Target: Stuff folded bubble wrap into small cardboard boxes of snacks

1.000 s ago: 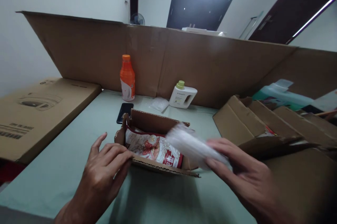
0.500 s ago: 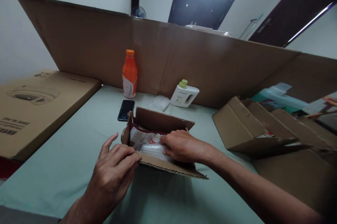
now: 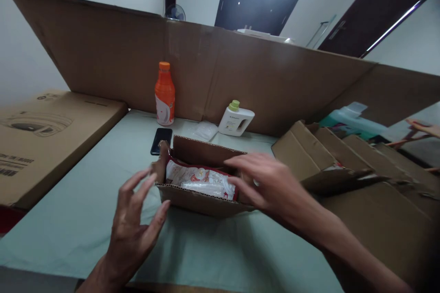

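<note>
A small cardboard box [image 3: 206,204] stands on the cloth with its flaps up. Inside lies a red-edged printed packet [image 3: 187,174], with a clear, shiny plastic wrap [image 3: 206,188] along its near side. My left hand [image 3: 135,217] hovers at the box's left front corner, fingers spread and holding nothing. Over the box's right end is my right hand [image 3: 261,180], slightly blurred, its thumb and fingers apart and nothing between them. It hides part of that end of the box.
Behind the box are a black phone [image 3: 161,141], an orange bottle [image 3: 165,96], a clear plastic packet [image 3: 205,130] and a white jug [image 3: 236,120]. A large flat carton [image 3: 68,137] lies left; open cartons [image 3: 309,151] stand right. A cardboard panel [image 3: 192,63] walls the back.
My right hand has lifted out of the box and moved right, uncovering the packet. My left hand has let go of the near flap and opened; that flap now stands more upright.
</note>
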Available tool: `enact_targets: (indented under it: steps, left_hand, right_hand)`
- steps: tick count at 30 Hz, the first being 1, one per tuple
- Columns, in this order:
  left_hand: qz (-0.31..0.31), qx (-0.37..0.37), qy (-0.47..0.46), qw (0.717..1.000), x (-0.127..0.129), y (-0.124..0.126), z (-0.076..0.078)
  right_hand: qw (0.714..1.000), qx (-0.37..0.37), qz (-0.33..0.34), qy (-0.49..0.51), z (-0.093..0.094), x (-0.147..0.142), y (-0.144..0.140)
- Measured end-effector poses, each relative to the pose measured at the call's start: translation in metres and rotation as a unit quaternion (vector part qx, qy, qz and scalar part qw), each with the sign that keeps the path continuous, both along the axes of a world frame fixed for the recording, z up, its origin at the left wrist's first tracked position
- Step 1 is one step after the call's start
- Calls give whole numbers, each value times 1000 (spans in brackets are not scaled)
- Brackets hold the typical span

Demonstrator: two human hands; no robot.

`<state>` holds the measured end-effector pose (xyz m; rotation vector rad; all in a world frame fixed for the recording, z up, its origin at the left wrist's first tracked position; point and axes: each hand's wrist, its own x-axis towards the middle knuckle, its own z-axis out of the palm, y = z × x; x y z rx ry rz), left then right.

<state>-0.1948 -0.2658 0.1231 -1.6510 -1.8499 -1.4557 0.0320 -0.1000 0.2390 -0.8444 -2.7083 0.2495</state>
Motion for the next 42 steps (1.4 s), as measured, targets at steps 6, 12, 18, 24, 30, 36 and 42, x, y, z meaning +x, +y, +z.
enact_targets:
  steps: [6, 12, 18, 24, 30, 36, 42]
  left_hand:
    - [-13, -139, -290, 947, -14, -5, -58]
    - [-128, -191, -452, 862, -1, 41, -76]
    - [-65, -207, -464, 859, -13, 5, -75]
    - [0, -130, -460, 879, -35, -8, -35]
    - [-154, -174, -466, 854, 13, 27, -47]
    - [-114, -263, -463, 839, 9, -5, -69]
    - [-26, -310, -393, 865, -5, -41, -92]
  right_hand:
    - [938, -104, -231, 238, -83, 91, -29]
    - [900, -260, -195, 290, -182, 35, -50]
    - [888, -262, -209, 314, -183, 8, -74]
    - [915, -248, -97, 304, -142, -21, -64]
    - [902, -195, -246, 295, -157, 42, -77]
    - [894, -218, -240, 311, -199, 48, -112]
    - [904, -226, -163, 324, -190, 42, -122]
